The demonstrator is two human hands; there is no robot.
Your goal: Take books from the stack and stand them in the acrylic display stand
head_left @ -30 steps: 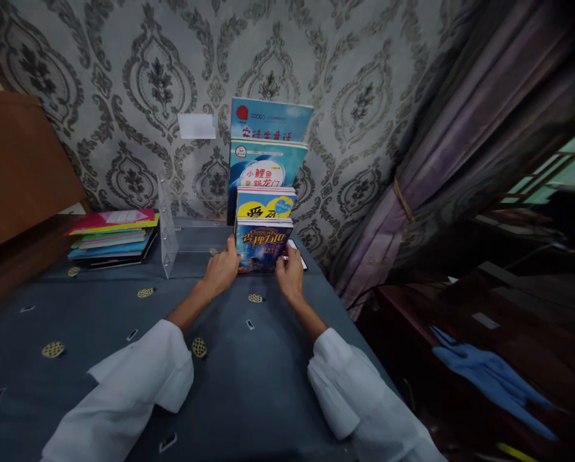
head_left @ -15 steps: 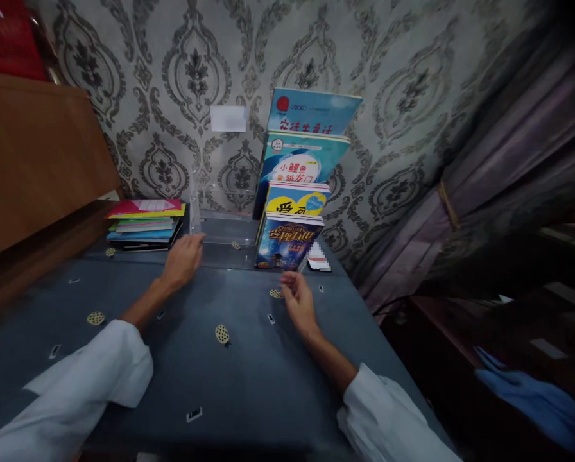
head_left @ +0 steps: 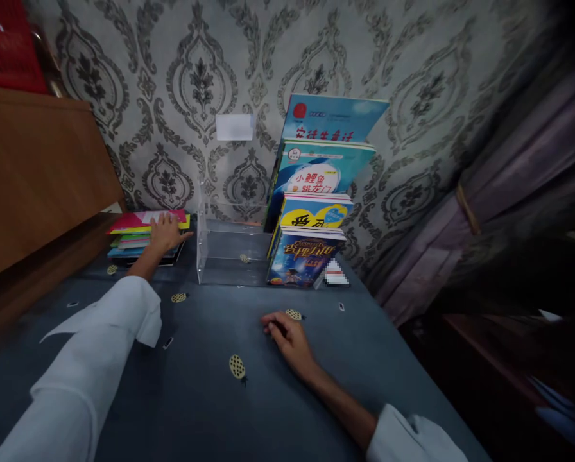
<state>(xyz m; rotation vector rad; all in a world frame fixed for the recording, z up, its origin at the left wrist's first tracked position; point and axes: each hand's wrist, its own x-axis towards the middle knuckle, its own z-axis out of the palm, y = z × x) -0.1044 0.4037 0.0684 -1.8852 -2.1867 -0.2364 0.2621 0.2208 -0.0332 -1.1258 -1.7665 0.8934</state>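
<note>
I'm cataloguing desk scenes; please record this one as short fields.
Left grip: fingers spread over the pink-topped stack of thin multicoloured books
Right grip: loosely half-open over the dark blue patterned tablecloth, no object visible in it
Holder: clear plastic tiered stand, rectangular paperback books standing in its right side
Backdrop: grey damask wallpaper

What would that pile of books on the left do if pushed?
The pile would probably slide apart: its edges are uneven and no band shows. Lying flat and low, it seems unlikely to tip. Its thin pink top may bend if lifted alone.
</note>
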